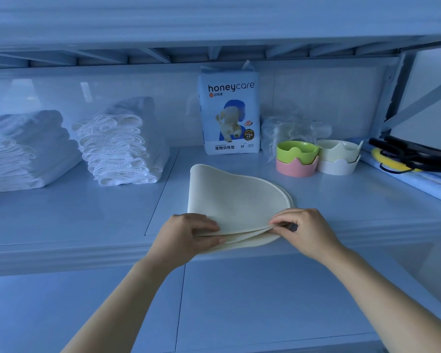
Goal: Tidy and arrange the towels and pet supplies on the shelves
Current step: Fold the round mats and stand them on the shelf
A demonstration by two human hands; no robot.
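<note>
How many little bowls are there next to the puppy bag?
4. The green bowl sits stacked in the pink bowl. Right beside them, the cream bowl sits in the white bowl. More could be nested inside, out of sight.

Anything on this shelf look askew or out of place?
The towel stack nearer centre leans, its folded edges fanned unevenly. Crumpled clear plastic lies loose behind the stacked bowls. The cream mats overhang the front edge of the shelf, layers misaligned, pinched by the left hand and right hand.
</note>
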